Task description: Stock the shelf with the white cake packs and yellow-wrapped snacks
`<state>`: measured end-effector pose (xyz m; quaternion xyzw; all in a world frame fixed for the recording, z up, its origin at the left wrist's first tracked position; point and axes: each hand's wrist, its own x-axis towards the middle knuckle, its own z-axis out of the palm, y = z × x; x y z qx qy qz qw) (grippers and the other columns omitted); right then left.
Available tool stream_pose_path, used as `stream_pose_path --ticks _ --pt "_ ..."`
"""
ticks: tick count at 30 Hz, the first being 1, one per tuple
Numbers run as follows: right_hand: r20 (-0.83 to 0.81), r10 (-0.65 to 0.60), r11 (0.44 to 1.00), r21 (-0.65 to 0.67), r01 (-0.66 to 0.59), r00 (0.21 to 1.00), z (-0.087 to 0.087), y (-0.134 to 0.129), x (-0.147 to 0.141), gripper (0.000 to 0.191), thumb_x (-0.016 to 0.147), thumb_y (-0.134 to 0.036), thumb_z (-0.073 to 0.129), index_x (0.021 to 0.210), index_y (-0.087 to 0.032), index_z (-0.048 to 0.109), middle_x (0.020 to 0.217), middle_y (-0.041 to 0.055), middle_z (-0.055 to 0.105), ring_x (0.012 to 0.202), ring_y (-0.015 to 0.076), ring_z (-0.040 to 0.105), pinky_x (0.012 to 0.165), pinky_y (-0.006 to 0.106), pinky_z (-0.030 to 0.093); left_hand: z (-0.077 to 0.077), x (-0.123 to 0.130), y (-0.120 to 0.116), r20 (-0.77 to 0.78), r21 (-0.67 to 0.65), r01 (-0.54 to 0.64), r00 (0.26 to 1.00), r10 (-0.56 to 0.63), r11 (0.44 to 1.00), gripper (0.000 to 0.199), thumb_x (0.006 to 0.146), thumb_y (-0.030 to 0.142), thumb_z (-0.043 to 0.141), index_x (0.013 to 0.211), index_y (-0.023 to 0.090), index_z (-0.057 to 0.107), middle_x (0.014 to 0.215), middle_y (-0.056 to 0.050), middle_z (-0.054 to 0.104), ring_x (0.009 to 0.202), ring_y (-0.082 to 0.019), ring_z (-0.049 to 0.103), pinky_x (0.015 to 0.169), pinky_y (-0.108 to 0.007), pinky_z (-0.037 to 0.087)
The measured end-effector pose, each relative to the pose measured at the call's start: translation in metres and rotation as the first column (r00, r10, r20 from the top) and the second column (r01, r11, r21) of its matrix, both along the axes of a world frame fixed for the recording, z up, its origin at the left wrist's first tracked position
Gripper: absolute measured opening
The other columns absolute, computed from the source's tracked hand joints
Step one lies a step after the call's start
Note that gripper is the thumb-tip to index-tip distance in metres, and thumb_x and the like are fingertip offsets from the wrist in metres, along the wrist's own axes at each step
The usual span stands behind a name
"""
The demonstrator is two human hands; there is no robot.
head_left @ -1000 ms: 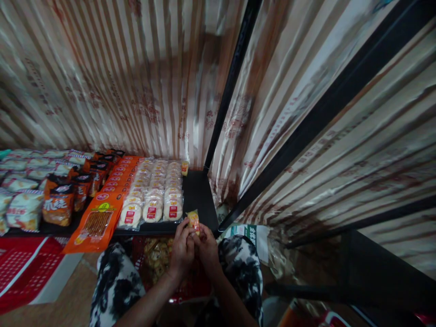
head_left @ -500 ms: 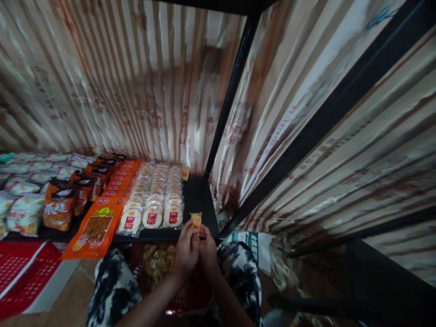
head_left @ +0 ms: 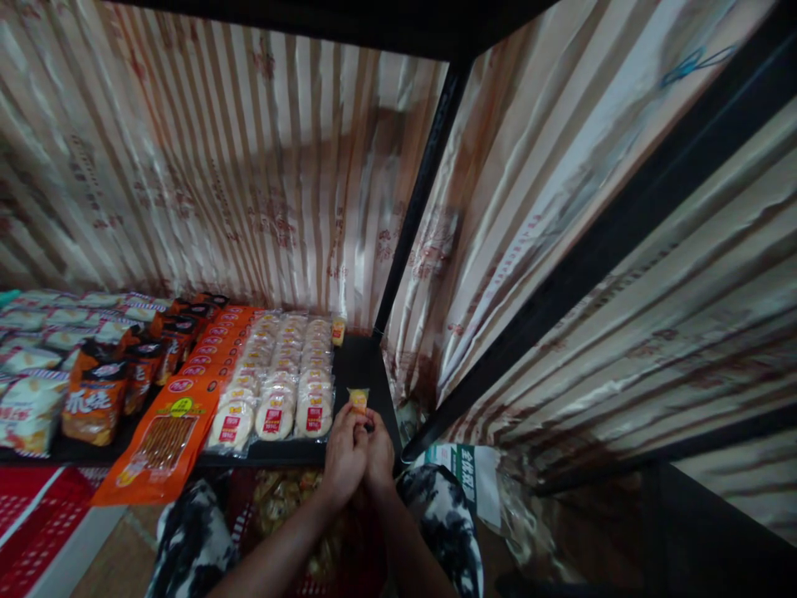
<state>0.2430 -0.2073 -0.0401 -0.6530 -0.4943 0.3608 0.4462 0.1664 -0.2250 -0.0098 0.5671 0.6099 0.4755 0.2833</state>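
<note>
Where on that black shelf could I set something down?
The black shelf is bare at its right end, between the round crackers and the corner post, behind the left hand and right hand holding a yellow packet. Leftward is crowded: crackers, orange snack-stick packets, orange bags, white bags.

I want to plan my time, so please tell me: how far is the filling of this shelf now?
Orange packets and white crackers look arranged, with one small yellow packet at the back. Another, the held packet, is in the hands, left and right. Probably left: the bare shelf strip beside the crackers; wrapped pieces lie below.
</note>
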Motion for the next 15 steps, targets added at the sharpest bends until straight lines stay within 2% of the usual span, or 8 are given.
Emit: stream_pose_path --ticks 3,6,10,15 --pt "0.120 -0.014 0.998 -0.060 0.022 0.993 0.001 0.011 -0.002 0.041 0.071 -0.025 0.045 0.108 -0.018 0.063 0.100 0.0054 0.070 0.087 0.0201 0.065 0.078 0.028 0.045 0.007 0.002 0.010 -0.003 -0.080 -0.011 1.000 0.010 0.997 0.026 0.078 0.009 0.041 0.083 0.017 0.066 0.123 -0.011 0.056 0.120 -0.020 0.049 0.108 -0.037 0.033" --pt "0.158 -0.010 1.000 -0.016 0.013 0.987 0.002 0.022 -0.004 0.042 0.070 -0.024 0.045 0.108 -0.017 0.062 0.099 0.0064 0.070 0.087 0.0200 0.065 0.078 0.026 0.046 0.010 0.005 0.020 0.012 -0.142 -0.005 1.000 0.007 0.990 0.027 0.077 0.009 0.041 0.085 0.016 0.066 0.123 -0.011 0.056 0.121 -0.020 0.048 0.108 -0.035 0.033" --pt "0.141 -0.018 0.999 0.039 0.013 0.990 0.000 0.036 -0.004 0.039 0.070 -0.023 0.045 0.103 -0.016 0.063 0.089 0.0060 0.071 0.080 0.0190 0.066 0.074 0.026 0.048 0.011 0.009 0.033 0.020 -0.184 -0.022 0.999 0.026 0.983 0.025 0.076 0.009 0.041 0.084 0.016 0.064 0.122 -0.010 0.057 0.119 -0.018 0.050 0.107 -0.034 0.034" --pt "0.076 -0.005 0.997 0.079 -0.001 0.997 -0.005 0.055 -0.002 0.035 0.069 -0.024 0.047 0.100 -0.017 0.062 0.090 0.0054 0.071 0.080 0.0177 0.066 0.075 0.026 0.049 0.015 0.011 0.049 -0.042 -0.277 0.008 0.999 -0.020 0.961 0.027 0.078 0.011 0.040 0.092 0.014 0.064 0.124 -0.012 0.057 0.118 -0.019 0.051 0.104 -0.031 0.037"
